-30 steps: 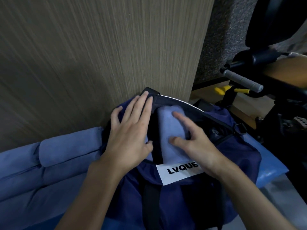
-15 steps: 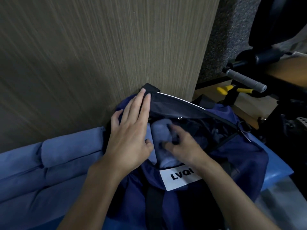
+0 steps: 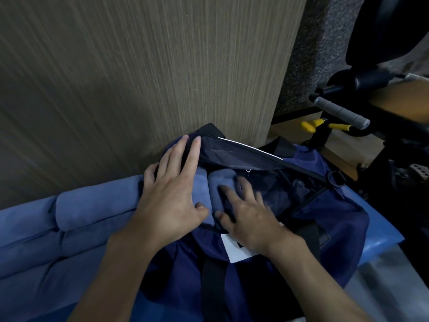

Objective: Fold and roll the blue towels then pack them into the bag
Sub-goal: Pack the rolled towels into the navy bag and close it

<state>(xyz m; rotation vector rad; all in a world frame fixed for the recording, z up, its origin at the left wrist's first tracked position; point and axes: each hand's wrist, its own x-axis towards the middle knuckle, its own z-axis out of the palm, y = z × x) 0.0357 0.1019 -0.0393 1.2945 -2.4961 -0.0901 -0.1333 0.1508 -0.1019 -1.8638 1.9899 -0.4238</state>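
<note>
A navy duffel bag lies open against a wooden wall panel. Two rolled blue towels sit side by side in its mouth: one under my left hand, the other just right of it. My left hand lies flat with straight fingers over the bag's left end and the first roll. My right hand, blurred, presses its spread fingers on the second roll inside the opening and covers most of the bag's white label. Several more rolled blue towels lie to the left of the bag.
The bag and rolls rest on a blue mat. A wooden wall panel stands directly behind. At right is black exercise equipment with a grey-gripped handle and yellow parts.
The right hand pushed the rolled towel down from on top of the bag's opening into the bag and now hides the label. The left hand stayed in place.
</note>
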